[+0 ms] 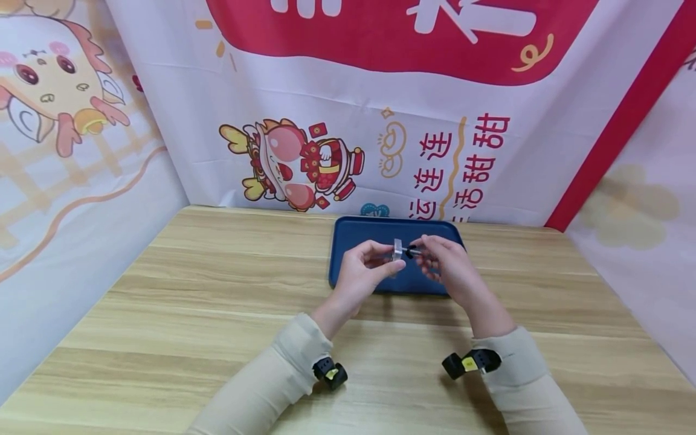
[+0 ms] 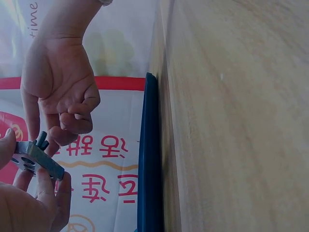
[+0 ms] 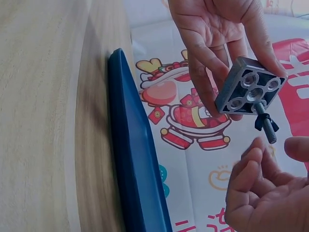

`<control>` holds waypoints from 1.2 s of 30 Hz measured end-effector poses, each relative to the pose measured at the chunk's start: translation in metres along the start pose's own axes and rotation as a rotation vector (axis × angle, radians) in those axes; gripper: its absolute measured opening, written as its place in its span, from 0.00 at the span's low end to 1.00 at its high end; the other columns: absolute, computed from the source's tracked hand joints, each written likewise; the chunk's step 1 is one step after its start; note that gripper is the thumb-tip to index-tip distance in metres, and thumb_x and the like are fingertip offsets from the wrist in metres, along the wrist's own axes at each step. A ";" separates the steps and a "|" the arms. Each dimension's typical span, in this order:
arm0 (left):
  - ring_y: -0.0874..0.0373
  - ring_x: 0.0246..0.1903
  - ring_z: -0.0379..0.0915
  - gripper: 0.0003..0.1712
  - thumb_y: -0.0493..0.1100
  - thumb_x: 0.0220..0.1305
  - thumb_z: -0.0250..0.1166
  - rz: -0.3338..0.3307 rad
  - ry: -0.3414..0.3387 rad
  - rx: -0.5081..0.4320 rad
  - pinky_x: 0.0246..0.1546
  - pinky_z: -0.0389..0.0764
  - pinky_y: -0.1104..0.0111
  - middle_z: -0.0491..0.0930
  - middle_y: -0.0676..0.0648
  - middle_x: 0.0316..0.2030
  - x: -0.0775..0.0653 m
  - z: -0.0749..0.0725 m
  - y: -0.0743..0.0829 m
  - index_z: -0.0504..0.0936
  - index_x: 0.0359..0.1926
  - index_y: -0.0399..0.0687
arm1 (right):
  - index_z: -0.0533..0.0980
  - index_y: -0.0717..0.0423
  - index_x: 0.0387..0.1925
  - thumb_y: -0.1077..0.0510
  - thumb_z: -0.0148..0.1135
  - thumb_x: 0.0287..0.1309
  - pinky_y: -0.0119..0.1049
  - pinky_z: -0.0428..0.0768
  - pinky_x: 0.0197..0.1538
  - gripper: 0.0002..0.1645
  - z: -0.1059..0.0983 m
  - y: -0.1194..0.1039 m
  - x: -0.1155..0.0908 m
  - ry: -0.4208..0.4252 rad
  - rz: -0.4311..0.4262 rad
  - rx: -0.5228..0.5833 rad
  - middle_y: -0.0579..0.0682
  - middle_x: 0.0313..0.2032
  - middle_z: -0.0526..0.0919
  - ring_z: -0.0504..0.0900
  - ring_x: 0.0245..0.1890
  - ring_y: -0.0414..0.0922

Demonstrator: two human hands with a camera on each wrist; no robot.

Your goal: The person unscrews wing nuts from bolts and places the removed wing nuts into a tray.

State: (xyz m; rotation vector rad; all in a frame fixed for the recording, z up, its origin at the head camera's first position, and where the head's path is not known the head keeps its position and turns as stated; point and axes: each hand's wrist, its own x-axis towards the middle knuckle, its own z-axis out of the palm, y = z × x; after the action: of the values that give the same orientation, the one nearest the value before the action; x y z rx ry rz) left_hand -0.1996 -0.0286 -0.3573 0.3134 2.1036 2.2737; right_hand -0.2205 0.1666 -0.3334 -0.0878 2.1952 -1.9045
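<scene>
I've got the left hand [image 1: 363, 269] pinching the square metal block [image 3: 252, 87] above the blue tray [image 1: 348, 237]; right hand [image 1: 450, 261] fingers loose, just beside the bolt [image 3: 270, 134]. Bolt's in a corner hole; black wing nut [image 3: 259, 123] stands off the block, so I'd judge tightening remains. Backdrop [image 1: 337, 90] behind worktop [image 1: 244, 254] reads 连连, 甜甜. No brands legible.

In your left wrist view, your left hand [image 2: 29, 205] pinched a metal block [image 2: 44, 161] with a threaded bolt [image 2: 41, 138] jutting from it. Your right hand [image 2: 65, 87] extended in from the top, fingertips near the bolt. Behind was a white cloth [image 2: 113, 169] with red characters; a blue tray [image 2: 150, 159] sat on the wooden tabletop [image 2: 236, 121].
</scene>
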 end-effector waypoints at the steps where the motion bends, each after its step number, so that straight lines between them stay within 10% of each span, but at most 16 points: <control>1: 0.53 0.44 0.82 0.18 0.40 0.60 0.72 -0.001 -0.001 0.000 0.44 0.87 0.66 0.84 0.43 0.50 0.000 0.000 0.000 0.82 0.51 0.44 | 0.74 0.53 0.52 0.38 0.44 0.75 0.33 0.75 0.45 0.25 0.000 0.000 0.000 -0.015 0.015 0.002 0.42 0.33 0.78 0.74 0.35 0.40; 36: 0.53 0.46 0.81 0.18 0.41 0.60 0.72 -0.015 0.013 0.013 0.46 0.87 0.65 0.84 0.44 0.51 0.000 0.002 -0.001 0.82 0.51 0.45 | 0.79 0.49 0.43 0.52 0.55 0.72 0.31 0.80 0.50 0.09 0.007 0.002 -0.001 -0.076 -0.007 0.149 0.40 0.33 0.82 0.78 0.36 0.39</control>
State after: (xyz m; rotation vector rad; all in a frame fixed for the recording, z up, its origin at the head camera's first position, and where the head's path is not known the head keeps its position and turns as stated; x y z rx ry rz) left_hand -0.1997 -0.0269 -0.3586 0.2830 2.1194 2.2610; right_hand -0.2180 0.1602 -0.3359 -0.1397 2.0006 -2.0272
